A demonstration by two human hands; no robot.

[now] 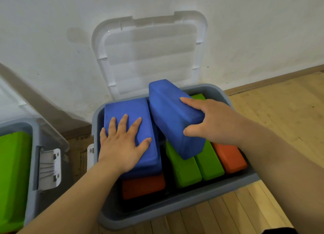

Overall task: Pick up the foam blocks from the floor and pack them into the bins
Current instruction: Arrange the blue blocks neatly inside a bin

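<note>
Packing was the step in hand: both blue blocks were already at the grey bin (175, 204), whose clear lid (149, 55) stood open against the wall (52, 32). The left hand (122, 146) lay flat on the level blue block (129, 109) at the bin's left side, its fingers (122, 123) straight and spread, pressing rather than gripping. The right hand (212, 121) held the tilted blue block (168, 107), fingers over its upper face and thumb on the near side. That block sloped with its far end above the rim and its near end low over two green blocks (184, 169) standing on edge beside an orange block (229, 158). Another orange block (142, 186) showed beneath the level blue one. The next move probably called for laying the tilted block flat across the green and orange ones, then checking that the lid could close, since the top layer looked close to the rim. How many blocks lay deeper could not be seen, as the bin's interior was dark. A second bin (33, 146) at the left, holding a green block (14, 172), was cut off by the frame edge. No loose blocks appeared on the visible wooden floor (280, 111), though most of it lay out of view.
</note>
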